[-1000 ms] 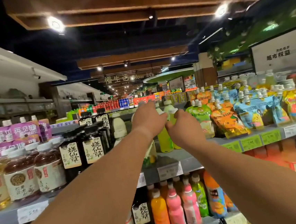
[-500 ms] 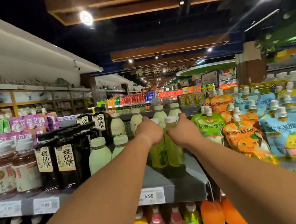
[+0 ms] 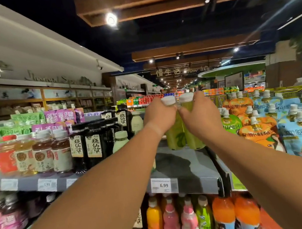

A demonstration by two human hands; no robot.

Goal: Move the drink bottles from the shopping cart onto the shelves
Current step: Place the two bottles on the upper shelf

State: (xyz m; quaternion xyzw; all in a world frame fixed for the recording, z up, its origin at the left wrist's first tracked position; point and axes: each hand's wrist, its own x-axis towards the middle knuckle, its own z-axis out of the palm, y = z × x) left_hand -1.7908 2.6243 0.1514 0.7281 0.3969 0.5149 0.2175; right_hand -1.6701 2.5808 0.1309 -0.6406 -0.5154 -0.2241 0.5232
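Note:
Two green drink bottles with white caps stand side by side on the grey shelf (image 3: 192, 167). My left hand (image 3: 158, 116) grips the neck of the left green bottle (image 3: 174, 139). My right hand (image 3: 198, 116) grips the neck of the right green bottle (image 3: 192, 140). Both bottles are upright with their bases at the shelf surface, well back from the front edge. The shopping cart is out of view.
Black bottles (image 3: 93, 142) and pale green bottles (image 3: 120, 141) fill the shelf to the left. Orange and blue drink pouches (image 3: 258, 131) crowd the right. A 6.99 price tag (image 3: 164, 185) marks the shelf edge. Coloured juice bottles (image 3: 172, 221) stand on the shelf below.
Both hands with the two green bottles have moved nearer the shelf's back, and the view has shifted closer and slightly left. The grips are unchanged.

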